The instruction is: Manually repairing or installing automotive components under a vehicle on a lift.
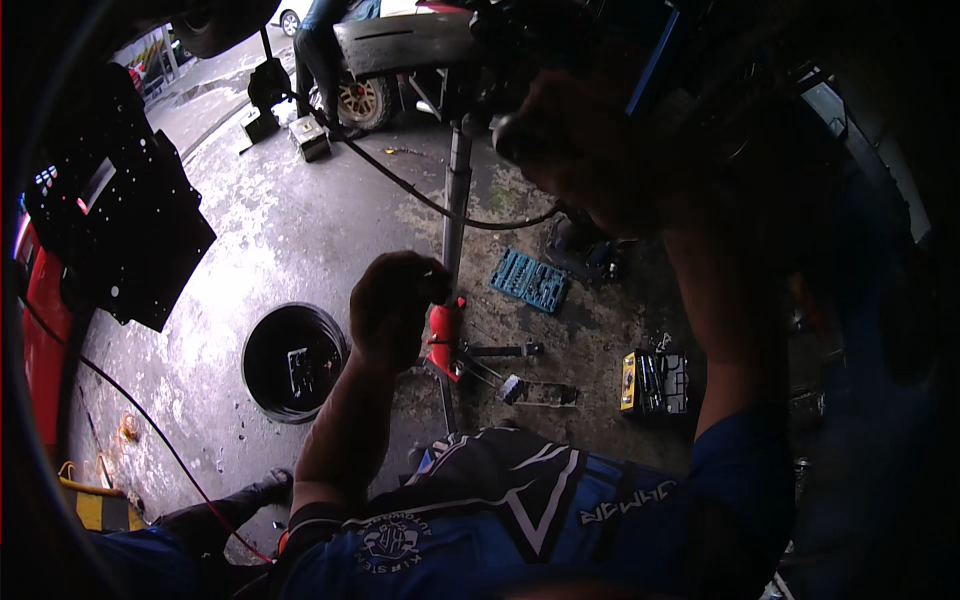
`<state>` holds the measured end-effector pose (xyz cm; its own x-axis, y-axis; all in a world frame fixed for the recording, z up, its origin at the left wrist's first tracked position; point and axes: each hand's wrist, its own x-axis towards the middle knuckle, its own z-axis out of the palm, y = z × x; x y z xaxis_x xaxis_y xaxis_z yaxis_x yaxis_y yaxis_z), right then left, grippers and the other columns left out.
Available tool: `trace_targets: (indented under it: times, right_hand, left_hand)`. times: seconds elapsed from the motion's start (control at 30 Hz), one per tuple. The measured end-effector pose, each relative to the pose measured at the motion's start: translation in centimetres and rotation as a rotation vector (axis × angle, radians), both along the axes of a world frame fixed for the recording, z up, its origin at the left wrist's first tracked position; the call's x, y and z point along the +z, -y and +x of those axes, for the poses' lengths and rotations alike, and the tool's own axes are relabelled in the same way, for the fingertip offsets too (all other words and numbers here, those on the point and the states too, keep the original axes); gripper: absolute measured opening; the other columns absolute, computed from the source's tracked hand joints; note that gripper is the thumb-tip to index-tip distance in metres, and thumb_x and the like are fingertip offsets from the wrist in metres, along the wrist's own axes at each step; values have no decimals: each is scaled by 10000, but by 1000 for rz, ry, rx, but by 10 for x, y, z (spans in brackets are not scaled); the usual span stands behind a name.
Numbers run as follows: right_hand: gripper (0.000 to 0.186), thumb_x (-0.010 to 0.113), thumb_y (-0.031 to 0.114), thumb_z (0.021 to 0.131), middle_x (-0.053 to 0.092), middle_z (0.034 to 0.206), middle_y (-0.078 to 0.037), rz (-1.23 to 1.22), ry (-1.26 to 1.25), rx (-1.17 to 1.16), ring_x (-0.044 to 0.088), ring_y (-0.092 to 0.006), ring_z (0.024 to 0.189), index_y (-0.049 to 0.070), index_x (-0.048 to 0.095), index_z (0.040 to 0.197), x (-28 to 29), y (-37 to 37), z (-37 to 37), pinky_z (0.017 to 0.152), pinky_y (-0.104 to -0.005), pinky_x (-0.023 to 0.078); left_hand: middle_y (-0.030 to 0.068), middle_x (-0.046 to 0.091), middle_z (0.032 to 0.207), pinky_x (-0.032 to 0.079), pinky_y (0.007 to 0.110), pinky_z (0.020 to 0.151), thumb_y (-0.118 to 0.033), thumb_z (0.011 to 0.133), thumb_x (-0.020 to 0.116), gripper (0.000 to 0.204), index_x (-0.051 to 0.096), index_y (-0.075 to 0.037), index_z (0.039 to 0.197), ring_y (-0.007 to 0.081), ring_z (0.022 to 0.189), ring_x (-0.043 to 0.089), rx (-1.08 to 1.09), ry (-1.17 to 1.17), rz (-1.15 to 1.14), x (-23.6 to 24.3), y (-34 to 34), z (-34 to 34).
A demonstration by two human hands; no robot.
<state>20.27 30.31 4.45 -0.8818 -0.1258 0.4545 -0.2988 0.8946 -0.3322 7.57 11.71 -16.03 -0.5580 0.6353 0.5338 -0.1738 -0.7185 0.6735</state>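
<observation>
My left hand (392, 305) is raised in the middle of the view, its fingers closed around something small and dark that I cannot make out. Higher up and to the right, my right hand (585, 165) is deep in shadow. Its fingers are wrapped round a dark object with a rounded end (515, 138), whose kind the gloom hides. A dark hose (420, 197) sags across from the upper left and ends close to my right wrist. Just beyond my left hand stands a grey pole (457, 190), with a red cylinder (446, 335) low on it.
On the floor are a black tub (252, 368), a teal socket set case (528, 280) and a yellow-and-black toolbox (628, 382). A perforated dark plate (130, 225) hangs at left. Another person (318, 60) stands beside a wheel (362, 103); a leg (215, 508) shows lower left.
</observation>
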Motion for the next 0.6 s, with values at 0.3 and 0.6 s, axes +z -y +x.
trace_targets:
  times: [0.3,0.6]
  right_hand:
    - [248,621,117,885,622,777,-104,-221,-222,-304,635,-243,681,42,621,1121,-109,34,68,623,-359,497]
    - [372,618,218,905,578,771,-85,-69,-333,-496,589,-259,712,90,583,1253,-150,47,95,604,-377,479]
  left_hand:
    - [129,644,901,511,319,690,-16,898,552,143,601,42,1019,222,755,626,72,-457,-12,27,-51,33]
    - [56,651,898,516,331,692,-28,789,647,135,661,-60,920,243,806,635,655,-1204,-120,26,-53,67]
